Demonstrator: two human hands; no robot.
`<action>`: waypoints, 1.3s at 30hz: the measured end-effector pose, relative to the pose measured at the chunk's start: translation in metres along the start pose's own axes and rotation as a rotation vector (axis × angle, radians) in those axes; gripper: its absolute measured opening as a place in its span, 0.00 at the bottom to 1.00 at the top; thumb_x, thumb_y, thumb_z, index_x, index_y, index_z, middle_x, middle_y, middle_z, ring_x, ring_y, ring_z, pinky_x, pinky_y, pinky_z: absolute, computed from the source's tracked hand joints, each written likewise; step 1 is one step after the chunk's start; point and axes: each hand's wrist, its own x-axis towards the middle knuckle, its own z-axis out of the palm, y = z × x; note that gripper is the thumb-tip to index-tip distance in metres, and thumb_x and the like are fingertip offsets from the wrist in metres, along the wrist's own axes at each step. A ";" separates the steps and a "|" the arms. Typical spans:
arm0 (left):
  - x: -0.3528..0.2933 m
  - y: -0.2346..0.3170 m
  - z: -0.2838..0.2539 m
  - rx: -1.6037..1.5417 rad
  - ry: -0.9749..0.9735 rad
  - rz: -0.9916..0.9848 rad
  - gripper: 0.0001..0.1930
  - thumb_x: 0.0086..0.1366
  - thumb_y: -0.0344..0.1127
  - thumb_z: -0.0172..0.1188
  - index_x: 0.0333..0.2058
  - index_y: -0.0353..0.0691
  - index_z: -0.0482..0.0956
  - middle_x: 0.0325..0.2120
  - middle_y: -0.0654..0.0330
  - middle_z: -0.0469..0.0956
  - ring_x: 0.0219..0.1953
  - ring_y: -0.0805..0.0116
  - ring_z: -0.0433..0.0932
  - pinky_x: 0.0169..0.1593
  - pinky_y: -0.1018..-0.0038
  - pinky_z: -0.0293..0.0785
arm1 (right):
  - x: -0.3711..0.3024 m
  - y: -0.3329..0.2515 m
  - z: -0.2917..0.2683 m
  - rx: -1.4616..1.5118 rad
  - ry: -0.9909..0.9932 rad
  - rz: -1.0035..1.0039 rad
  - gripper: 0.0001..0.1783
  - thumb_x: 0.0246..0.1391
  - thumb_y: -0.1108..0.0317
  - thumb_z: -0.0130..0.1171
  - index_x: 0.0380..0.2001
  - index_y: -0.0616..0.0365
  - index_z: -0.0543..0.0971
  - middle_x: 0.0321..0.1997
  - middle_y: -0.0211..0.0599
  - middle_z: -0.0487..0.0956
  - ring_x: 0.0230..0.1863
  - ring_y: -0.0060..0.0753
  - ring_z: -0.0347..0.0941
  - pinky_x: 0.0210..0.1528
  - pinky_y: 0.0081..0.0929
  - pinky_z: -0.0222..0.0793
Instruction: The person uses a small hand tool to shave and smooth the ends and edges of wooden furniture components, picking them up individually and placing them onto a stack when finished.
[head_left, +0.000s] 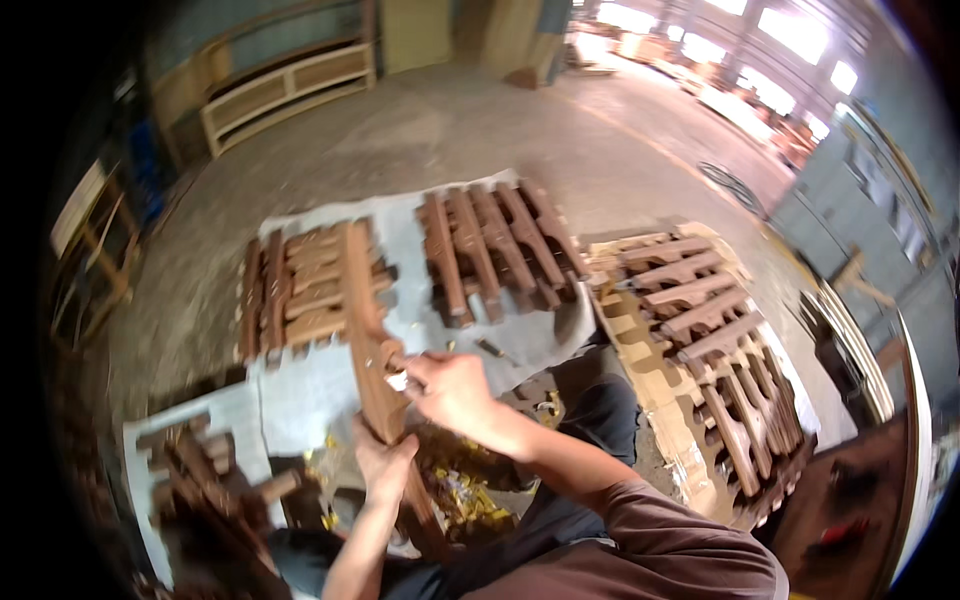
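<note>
A long, shaped brown wooden part [362, 290] stands tilted in front of me, its lower end down between my legs. My left hand [385, 462] is wrapped round it below the middle. Higher up, my right hand [452, 392] is closed, its fingertips against the curved bulge on the part's right side. Something small and whitish [398, 381] shows at those fingers, too blurred to name. A small dark tool [491, 348] lies on the pale sheet [400, 265] beyond my right hand.
Similar wooden parts lie in rows on the sheet [490, 240], on cardboard at right [700, 300] and in a pile at left [190, 465]. Yellow scraps [470, 495] litter the floor below my hands. A wooden cabinet frame [290, 90] stands at the far left.
</note>
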 end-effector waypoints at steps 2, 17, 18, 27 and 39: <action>-0.002 -0.010 -0.002 0.114 0.086 0.108 0.31 0.44 0.22 0.64 0.51 0.27 0.66 0.43 0.47 0.76 0.43 0.59 0.76 0.50 0.67 0.73 | -0.003 -0.003 0.007 -0.039 -0.036 0.089 0.14 0.42 0.67 0.67 0.37 0.54 0.84 0.27 0.39 0.82 0.24 0.45 0.79 0.26 0.36 0.75; 0.029 -0.047 -0.029 0.194 -0.013 -0.075 0.37 0.41 0.34 0.68 0.54 0.31 0.69 0.41 0.45 0.80 0.44 0.53 0.81 0.51 0.67 0.75 | -0.022 0.003 0.043 0.267 0.048 0.127 0.08 0.44 0.80 0.64 0.31 0.59 0.81 0.27 0.42 0.81 0.25 0.40 0.79 0.28 0.28 0.73; 0.032 -0.049 -0.035 0.156 0.031 -0.156 0.37 0.41 0.31 0.68 0.54 0.31 0.69 0.40 0.46 0.80 0.43 0.55 0.81 0.49 0.67 0.76 | -0.026 -0.004 0.035 0.249 0.018 0.049 0.08 0.43 0.81 0.65 0.29 0.59 0.80 0.24 0.40 0.80 0.22 0.36 0.76 0.26 0.25 0.71; 0.078 -0.061 -0.094 -0.668 0.147 -0.543 0.24 0.48 0.23 0.66 0.46 0.30 0.71 0.30 0.57 0.76 0.31 0.62 0.78 0.34 0.65 0.79 | -0.118 0.042 0.009 -0.014 -0.639 -0.015 0.12 0.54 0.68 0.64 0.23 0.65 0.76 0.24 0.49 0.79 0.23 0.42 0.74 0.30 0.29 0.70; 0.122 -0.020 -0.153 -0.792 0.428 -0.492 0.09 0.60 0.31 0.65 0.36 0.38 0.75 0.33 0.59 0.78 0.34 0.61 0.78 0.41 0.62 0.78 | -0.096 -0.039 0.032 0.781 -0.282 0.324 0.17 0.50 0.81 0.67 0.45 0.66 0.77 0.34 0.34 0.83 0.24 0.08 0.65 0.27 0.12 0.62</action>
